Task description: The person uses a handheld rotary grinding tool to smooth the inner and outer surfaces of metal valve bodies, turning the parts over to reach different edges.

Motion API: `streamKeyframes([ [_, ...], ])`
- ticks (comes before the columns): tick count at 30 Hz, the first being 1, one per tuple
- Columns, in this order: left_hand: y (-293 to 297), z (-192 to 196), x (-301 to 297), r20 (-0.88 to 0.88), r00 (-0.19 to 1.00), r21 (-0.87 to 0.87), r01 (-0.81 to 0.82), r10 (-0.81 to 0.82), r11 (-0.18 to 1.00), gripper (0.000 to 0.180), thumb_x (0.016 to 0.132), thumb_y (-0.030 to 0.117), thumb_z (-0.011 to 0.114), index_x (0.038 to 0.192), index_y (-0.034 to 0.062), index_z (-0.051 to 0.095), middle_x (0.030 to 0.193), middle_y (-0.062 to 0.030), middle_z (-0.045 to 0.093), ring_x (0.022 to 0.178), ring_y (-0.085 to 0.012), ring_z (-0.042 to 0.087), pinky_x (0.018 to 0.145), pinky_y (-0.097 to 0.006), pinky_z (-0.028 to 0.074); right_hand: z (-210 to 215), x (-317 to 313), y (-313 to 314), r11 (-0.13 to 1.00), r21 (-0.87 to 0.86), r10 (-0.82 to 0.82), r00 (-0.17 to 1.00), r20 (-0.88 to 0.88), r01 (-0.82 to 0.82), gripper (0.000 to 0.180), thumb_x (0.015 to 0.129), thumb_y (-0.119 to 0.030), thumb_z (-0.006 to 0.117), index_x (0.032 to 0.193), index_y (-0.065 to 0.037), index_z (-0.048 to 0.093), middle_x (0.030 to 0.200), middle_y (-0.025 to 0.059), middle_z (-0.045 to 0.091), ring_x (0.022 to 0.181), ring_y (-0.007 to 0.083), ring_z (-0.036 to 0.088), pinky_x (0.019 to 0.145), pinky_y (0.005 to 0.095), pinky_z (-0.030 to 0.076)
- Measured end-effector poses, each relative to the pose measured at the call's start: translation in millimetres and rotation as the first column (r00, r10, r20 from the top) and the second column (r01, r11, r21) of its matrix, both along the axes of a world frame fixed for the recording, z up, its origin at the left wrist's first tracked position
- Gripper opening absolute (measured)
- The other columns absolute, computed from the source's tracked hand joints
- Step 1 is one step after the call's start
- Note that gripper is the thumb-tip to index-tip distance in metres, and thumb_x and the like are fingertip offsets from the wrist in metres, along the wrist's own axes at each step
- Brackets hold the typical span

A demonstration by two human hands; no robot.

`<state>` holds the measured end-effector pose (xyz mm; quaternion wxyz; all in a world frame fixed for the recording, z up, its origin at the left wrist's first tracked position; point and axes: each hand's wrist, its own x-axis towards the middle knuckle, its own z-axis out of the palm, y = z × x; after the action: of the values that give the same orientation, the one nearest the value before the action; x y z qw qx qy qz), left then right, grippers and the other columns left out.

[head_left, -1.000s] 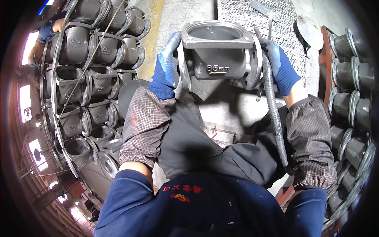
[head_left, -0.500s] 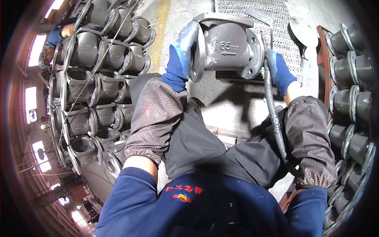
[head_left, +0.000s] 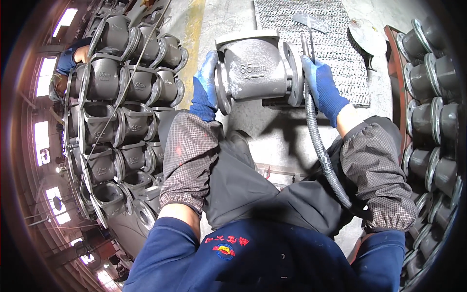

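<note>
Between both hands is a grey cast valve body (head_left: 258, 65) with round end flanges, a square top flange and raised lettering above an arrow. My left hand (head_left: 206, 87), in a blue glove, is pressed against its left flange. On the opposite side my right hand (head_left: 322, 87), gloved alike, grips the right flange; its fingertips are partly hidden. A ribbed metal flexible hose (head_left: 318, 141) runs up past the right hand, in front of the flange, from near my right thigh. Whether the hand touches the hose I cannot tell.
Stacked valve bodies (head_left: 102, 121) rise at the left, with a thin cable (head_left: 114, 108) across them. More flanged castings (head_left: 422, 119) stand at the right by a reddish frame (head_left: 396, 73). Beyond lies a textured metal mat (head_left: 340, 63) and a round disc (head_left: 372, 41). Another person's hand (head_left: 81, 54) shows far left.
Both hands have moved left with the valve body, which now sits slightly lower and looks less tilted. The upper part of the hose has shifted left too.
</note>
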<state>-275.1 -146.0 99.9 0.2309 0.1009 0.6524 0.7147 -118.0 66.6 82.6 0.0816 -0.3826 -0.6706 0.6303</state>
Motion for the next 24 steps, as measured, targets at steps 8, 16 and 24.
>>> streamKeyframes([
  [8,-16.8,-13.1,-13.1,0.051,0.996,0.013,-0.077,0.076,0.997,0.035,0.091,0.028,0.053,0.116,0.0033,0.054,0.110,-0.0091,0.060,0.098,-0.0175,0.059,0.087,-0.031,0.048,47.0,13.7,-14.2,0.996,0.083,0.005,0.945,-0.326,0.023,0.035,0.084,-0.015,0.055,0.114,0.003,0.056,0.065,0.0079,0.059,0.053,0.0106,0.056,0.052,0.0269,0.048],
  [16,2.5,8.5,7.3,0.149,0.989,0.103,-0.036,0.020,0.994,0.040,0.092,0.031,0.050,0.118,0.0005,0.051,0.106,-0.0124,0.060,0.091,-0.0194,0.062,0.079,-0.029,0.052,61.3,17.7,-23.0,0.976,-0.181,0.063,0.953,-0.295,-0.120,0.033,0.086,-0.008,0.053,0.116,0.006,0.053,0.071,0.0076,0.058,0.050,0.0101,0.053,0.045,0.0232,0.045],
  [24,8.6,29.9,24.9,0.139,0.989,-0.017,-0.046,0.048,0.999,0.042,0.093,0.031,0.050,0.122,0.0008,0.050,0.116,-0.0092,0.056,0.105,-0.0165,0.054,0.094,-0.030,0.043,49.7,9.4,-30.7,0.980,-0.158,0.079,0.961,-0.263,-0.124,0.030,0.085,-0.007,0.052,0.113,0.005,0.055,0.067,0.0101,0.061,0.053,0.0116,0.057,0.047,0.0247,0.046],
])
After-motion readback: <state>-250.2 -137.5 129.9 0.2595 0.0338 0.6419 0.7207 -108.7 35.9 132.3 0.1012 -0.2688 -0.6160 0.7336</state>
